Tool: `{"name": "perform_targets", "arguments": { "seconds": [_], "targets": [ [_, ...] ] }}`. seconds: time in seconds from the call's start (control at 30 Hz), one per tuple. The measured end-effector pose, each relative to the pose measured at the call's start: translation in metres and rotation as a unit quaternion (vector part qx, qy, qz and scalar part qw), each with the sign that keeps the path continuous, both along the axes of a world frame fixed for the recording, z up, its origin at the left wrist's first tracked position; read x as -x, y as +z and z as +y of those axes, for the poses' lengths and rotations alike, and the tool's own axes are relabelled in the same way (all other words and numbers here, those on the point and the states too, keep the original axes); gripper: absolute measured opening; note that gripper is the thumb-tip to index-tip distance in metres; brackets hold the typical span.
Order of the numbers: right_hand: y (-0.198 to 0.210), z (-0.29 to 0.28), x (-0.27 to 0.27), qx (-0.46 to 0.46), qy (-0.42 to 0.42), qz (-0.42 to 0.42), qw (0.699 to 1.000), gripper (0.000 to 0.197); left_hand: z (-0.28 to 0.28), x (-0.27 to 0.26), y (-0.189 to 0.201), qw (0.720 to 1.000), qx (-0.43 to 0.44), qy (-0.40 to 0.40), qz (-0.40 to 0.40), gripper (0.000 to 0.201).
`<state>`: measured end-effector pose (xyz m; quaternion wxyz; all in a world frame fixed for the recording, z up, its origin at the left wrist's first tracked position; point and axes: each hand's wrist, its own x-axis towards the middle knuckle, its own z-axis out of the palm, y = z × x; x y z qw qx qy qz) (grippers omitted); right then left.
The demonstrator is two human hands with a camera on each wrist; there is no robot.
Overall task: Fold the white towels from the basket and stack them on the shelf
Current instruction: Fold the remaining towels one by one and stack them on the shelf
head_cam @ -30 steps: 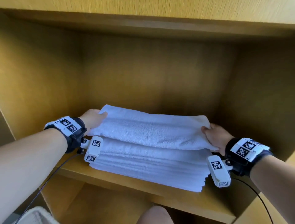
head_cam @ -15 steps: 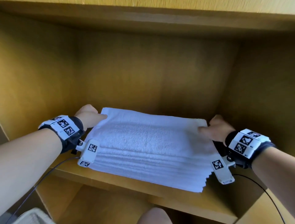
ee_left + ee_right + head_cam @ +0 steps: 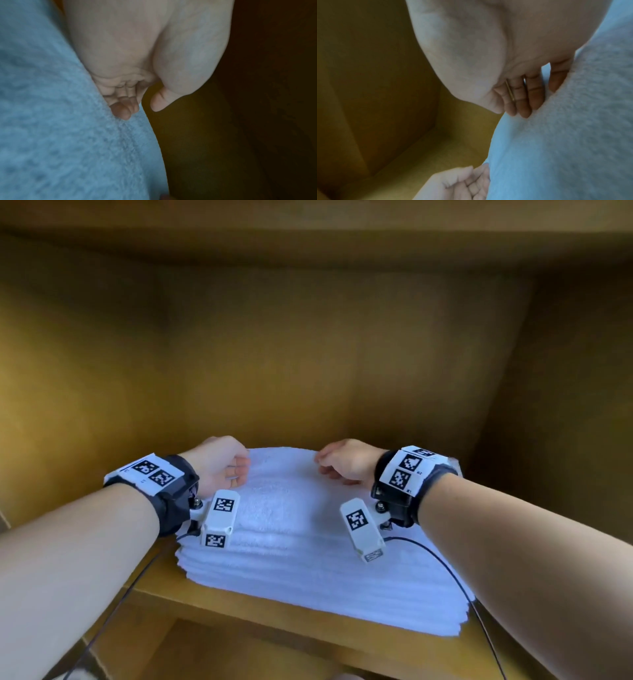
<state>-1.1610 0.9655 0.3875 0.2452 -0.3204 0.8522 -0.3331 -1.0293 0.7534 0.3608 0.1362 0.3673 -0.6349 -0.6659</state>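
Note:
A stack of folded white towels (image 3: 308,559) lies on the wooden shelf board (image 3: 274,621). Both hands rest on top of the stack near its back edge. My left hand (image 3: 236,470) lies on the left part, its fingers (image 3: 123,111) straight against the towel (image 3: 60,135) and the thumb held apart. My right hand (image 3: 325,469) lies on the right part, its fingers (image 3: 522,101) flat on the towel (image 3: 565,135). Neither hand grips anything. The right wrist view also catches the left hand (image 3: 458,182) at the towel's far edge. No basket is in view.
The shelf is a wooden box with a back wall (image 3: 308,354), side walls (image 3: 548,405) and a board overhead. Bare shelf board shows to the left of the stack (image 3: 150,587). Thin black cables (image 3: 455,577) trail from both wrist cameras over the front edge.
Both hands have let go of the top towel's side ends and moved inward onto the top of the stack. The top towel now lies flat on the pile.

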Motion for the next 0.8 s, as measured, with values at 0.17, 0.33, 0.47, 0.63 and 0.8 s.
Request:
{"name": "perform_targets", "arguments": {
  "seconds": [0.17,0.33,0.47,0.63,0.8],
  "targets": [
    [-0.002,0.007,0.023,-0.090,-0.041,0.037,0.994,0.023,-0.009,0.004,-0.009,1.000,0.012,-0.012,-0.017,0.021],
    [0.001,0.036,0.039,-0.142,-0.082,0.051,0.985,0.029,-0.012,0.009,-0.011,0.999,0.031,-0.017,-0.032,0.026],
    [0.006,0.068,0.048,-0.179,-0.103,0.067,0.976,0.023,-0.011,0.008,-0.012,0.998,0.037,-0.014,-0.039,0.024],
    [0.010,0.097,0.048,-0.209,-0.116,0.094,0.966,0.027,0.001,0.000,-0.012,0.995,0.086,-0.010,-0.046,0.017],
    [0.001,0.121,0.040,-0.210,-0.126,0.114,0.963,0.022,0.007,-0.029,-0.017,0.956,0.267,-0.062,-0.106,0.016]
  ]
}}
